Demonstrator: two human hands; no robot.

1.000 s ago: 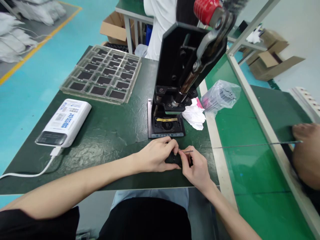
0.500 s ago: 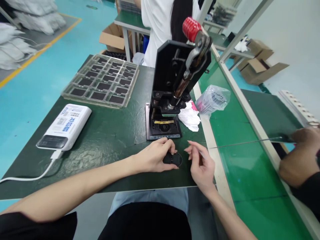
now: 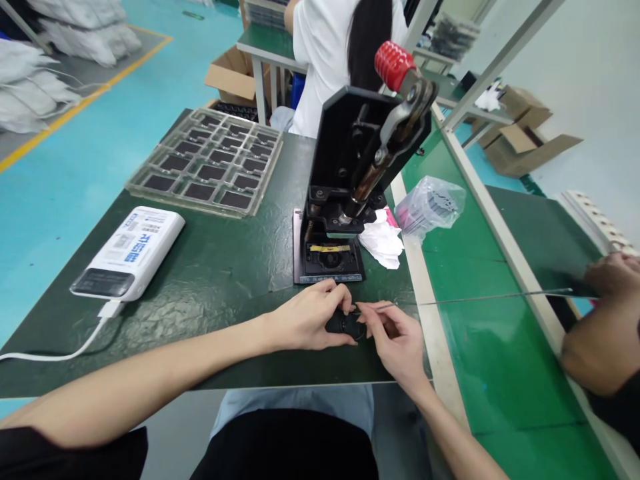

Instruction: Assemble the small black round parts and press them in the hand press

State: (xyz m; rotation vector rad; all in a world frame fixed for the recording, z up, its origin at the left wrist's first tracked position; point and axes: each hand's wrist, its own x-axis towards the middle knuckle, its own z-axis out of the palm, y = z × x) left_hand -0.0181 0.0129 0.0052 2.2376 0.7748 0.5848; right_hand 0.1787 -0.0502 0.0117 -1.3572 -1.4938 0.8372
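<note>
1. Hands sit close together at the front of the bench. The left hand (image 3: 307, 315) curls over a black rounded plastic part (image 3: 343, 325), holding it down on the dark green bench (image 3: 225, 353). The right hand (image 3: 395, 340) pinches a thin dark pin (image 3: 376, 307) between thumb and forefinger, its tip at the part's upper edge.
2. That part lies just in front of a black bench-top hand press (image 3: 345, 153) with a red ribbed handle (image 3: 394, 65).
3. Farther left are a clear plastic tray (image 3: 205, 163) of black square pieces and a white power bank (image 3: 129, 253) with a white cable (image 3: 55, 350).
4. Beside the press lie crumpled white tissue (image 3: 381, 240) and a clear plastic bag (image 3: 430, 205).
5. At the right edge, another person's hand (image 3: 613, 275) is near a long thin metal rod (image 3: 495, 297).
</note>
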